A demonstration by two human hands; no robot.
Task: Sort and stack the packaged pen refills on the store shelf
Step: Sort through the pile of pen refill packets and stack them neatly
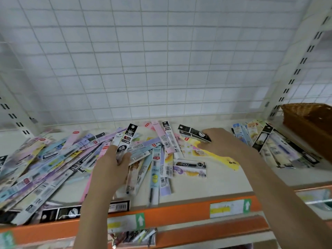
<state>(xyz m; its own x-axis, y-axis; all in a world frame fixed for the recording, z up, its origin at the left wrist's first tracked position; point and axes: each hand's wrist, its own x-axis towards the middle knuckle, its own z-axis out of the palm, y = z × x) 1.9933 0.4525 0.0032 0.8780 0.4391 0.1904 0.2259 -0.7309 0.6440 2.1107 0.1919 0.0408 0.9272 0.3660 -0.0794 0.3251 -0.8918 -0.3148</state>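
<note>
Several long, flat refill packs lie in a loose heap [53, 162] across the left and middle of the cream shelf [206, 186]. My left hand [109, 169] grips a black-and-white refill pack [128, 139] that stands up from the heap. My right hand [221, 142] is closed on a small bundle of black-headed packs [194, 133] near the back of the shelf, above a yellow pack [215, 155]. A fanned group of packs [269, 142] lies at the right. A short black "OFFICE" pack [190, 164] lies alone in the middle.
A white wire grid panel [152, 60] backs the shelf. A brown wicker basket [310, 117] sits at the far right. An orange price rail [179, 212] with green arrow labels runs along the front edge. More packs hang below the rail [133, 236].
</note>
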